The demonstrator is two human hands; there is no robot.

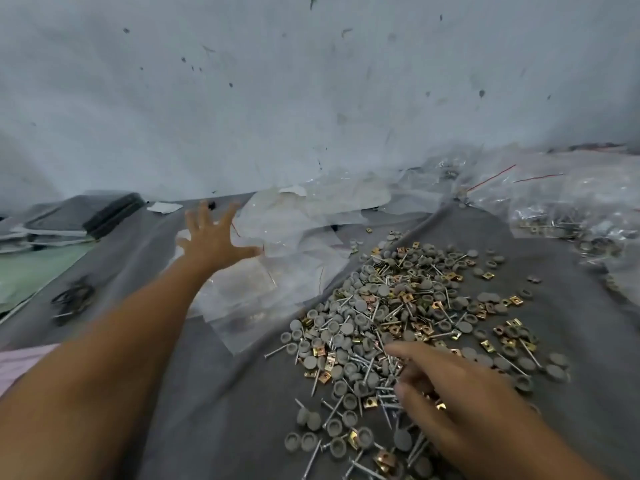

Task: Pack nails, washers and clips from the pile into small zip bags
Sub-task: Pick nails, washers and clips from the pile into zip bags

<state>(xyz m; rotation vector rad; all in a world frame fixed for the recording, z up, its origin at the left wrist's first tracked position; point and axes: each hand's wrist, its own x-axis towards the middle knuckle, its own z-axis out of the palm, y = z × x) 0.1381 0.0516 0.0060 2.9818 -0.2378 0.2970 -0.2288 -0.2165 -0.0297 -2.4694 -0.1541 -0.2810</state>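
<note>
Bare forearms reach over a hardware pile and empty bags

Nearest the viewer, at lower right, the right hand (460,403) lies over the near edge of the pile (398,306). Its fingers are loosely stretched, touching nails and clips but plainly gripping nothing. On the other side, the left hand (211,240) reaches far forward, fingers spread wide and empty, above a loose heap of clear empty zip bags (242,292) just left of the pile. Everything lies on a grey cloth (207,410). A mix of round grey washers, steel nails and brass-coloured square clips makes up the pile, which is large and spreads across the middle of the cloth. At far right sit filled bags (571,216) holding similar parts. Some packing looks done, but most of the hardware is left to bag, and neither hand has a bag yet
</note>
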